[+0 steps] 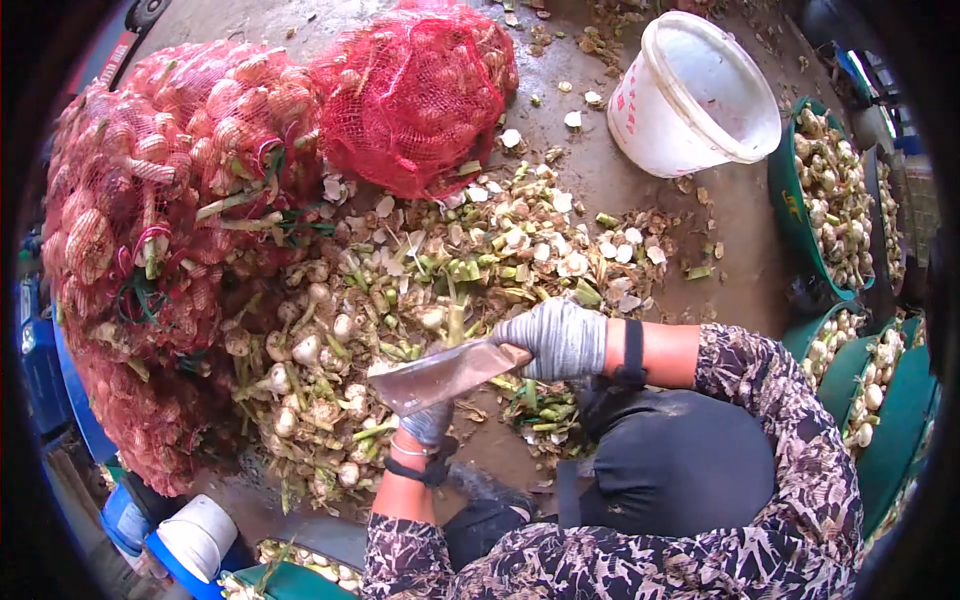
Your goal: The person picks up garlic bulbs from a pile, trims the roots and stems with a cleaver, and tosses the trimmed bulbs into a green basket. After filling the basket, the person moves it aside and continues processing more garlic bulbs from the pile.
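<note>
My right hand (555, 339), in a grey striped knit glove, grips the handle of a cleaver (442, 375). Its broad metal blade slants down to the left, across my left hand (429, 421). That hand wears a similar glove, and the blade covers most of its fingers, so what it holds is hidden. A pale green garlic stalk (455, 324) stands up just beyond the blade. To the left of the hands lies a heap of garlic bulbs (307, 352) with stems. Beyond them spreads a pile of cut stalks and root trimmings (517, 240).
Red mesh sacks of garlic (187, 172) (412, 97) stand at the left and back. A white plastic bucket (637, 112) tilts in view at the back right. Green tubs (787, 187) of trimmed garlic line the right. A white bucket (199, 536) stands lower left.
</note>
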{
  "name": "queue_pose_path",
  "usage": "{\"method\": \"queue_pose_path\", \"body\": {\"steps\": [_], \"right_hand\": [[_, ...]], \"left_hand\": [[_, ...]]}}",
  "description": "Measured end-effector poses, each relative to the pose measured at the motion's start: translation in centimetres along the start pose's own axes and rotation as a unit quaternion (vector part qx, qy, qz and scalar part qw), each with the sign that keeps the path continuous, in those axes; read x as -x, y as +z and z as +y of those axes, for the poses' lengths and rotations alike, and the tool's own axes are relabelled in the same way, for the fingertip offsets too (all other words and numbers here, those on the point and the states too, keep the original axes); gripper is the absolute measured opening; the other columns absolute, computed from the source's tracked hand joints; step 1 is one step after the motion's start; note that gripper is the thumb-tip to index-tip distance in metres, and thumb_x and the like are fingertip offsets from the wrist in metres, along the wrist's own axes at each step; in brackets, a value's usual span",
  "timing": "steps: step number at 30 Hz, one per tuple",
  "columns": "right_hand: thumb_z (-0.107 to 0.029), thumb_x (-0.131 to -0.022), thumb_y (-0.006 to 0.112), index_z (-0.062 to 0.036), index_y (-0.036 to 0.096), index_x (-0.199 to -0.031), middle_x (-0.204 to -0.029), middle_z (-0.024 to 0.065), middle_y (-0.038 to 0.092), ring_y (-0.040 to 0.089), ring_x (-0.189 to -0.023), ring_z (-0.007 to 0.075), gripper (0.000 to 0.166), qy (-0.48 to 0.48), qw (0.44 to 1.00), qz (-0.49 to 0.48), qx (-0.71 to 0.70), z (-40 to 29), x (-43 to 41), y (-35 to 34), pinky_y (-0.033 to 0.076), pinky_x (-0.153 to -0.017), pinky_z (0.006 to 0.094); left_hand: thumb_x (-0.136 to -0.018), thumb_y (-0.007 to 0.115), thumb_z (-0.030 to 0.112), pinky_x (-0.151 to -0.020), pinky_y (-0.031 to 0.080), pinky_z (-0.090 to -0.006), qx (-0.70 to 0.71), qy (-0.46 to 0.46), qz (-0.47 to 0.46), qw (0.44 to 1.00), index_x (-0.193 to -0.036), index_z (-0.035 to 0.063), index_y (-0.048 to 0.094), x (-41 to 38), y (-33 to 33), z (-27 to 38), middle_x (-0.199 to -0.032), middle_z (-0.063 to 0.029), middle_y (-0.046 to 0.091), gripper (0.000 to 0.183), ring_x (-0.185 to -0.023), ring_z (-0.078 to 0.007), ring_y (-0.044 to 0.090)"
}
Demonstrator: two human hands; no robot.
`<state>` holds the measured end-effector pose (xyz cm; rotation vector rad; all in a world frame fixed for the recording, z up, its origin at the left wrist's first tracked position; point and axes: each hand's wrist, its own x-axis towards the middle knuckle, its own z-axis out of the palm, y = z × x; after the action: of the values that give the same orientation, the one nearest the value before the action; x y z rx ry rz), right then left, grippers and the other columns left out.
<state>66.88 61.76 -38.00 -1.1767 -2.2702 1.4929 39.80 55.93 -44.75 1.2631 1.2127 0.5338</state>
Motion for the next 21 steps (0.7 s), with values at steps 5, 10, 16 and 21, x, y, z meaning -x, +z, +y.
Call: {"method": "queue_pose_path", "body": {"steps": [5, 10, 16, 21], "right_hand": [[-0.029, -0.083, 0.059, -0.0126, 0.063, -0.096, -0.079, 0.0145, 0.067, 0.066, -0.073, 0.0339, 0.021, 0.153, 0.987, 0.0, 0.043, 8.0, 2.1, 1.4, 0.051, -0.067, 0.0425], [-0.05, -0.083, 0.069, -0.0076, 0.062, -0.112, -0.087, 0.0148, 0.067, 0.066, -0.083, 0.0287, 0.052, 0.051, 0.979, 0.085, -0.177, -0.8, 0.2, -1.4, 0.051, -0.074, 0.0378], [-0.047, -0.087, 0.067, -0.012, 0.057, -0.084, -0.062, 0.0004, 0.054, 0.051, -0.052, 0.0123, 0.036, 0.129, 0.919, 0.041, -0.37, 1.2, -1.0, -2.0, 0.041, -0.046, 0.0282], [-0.047, -0.092, 0.06, -0.0191, 0.049, -0.096, -0.069, -0.0038, 0.059, 0.041, -0.041, 0.0068, 0.03, 0.262, 0.78, -0.024, -0.567, 0.5, -0.9, -0.6, 0.03, -0.036, 0.0236]], "left_hand": [[-0.092, 0.061, 0.013, -0.091, 0.047, -0.0301, 0.187, -0.134, -0.02, 0.973, -0.131, 0.0006, 0.052, 2.9, 2.3, 9.2, -0.119, -0.008, 0.06, 0.041, -0.106, -0.0159, 0.056], [-0.091, 0.062, 0.014, -0.086, 0.047, -0.0296, 0.063, -0.148, -0.048, 0.986, -0.134, -0.0003, 0.046, 2.6, 2.4, 10.3, -0.11, -0.0064, 0.058, 0.048, -0.096, -0.0141, 0.054], [-0.077, 0.074, 0.007, -0.081, 0.05, -0.0297, 0.238, -0.067, -0.037, 0.968, -0.127, 0.0065, 0.042, 1.4, 4.4, 12.0, -0.103, -0.0043, 0.054, 0.059, -0.089, -0.0177, 0.057], [-0.08, 0.076, 0.009, -0.087, 0.05, -0.0314, 0.234, 0.011, 0.094, 0.968, -0.136, 0.0073, 0.038, -0.8, 5.3, 10.6, -0.115, -0.0061, 0.058, 0.068, -0.101, -0.0174, 0.058]]}}
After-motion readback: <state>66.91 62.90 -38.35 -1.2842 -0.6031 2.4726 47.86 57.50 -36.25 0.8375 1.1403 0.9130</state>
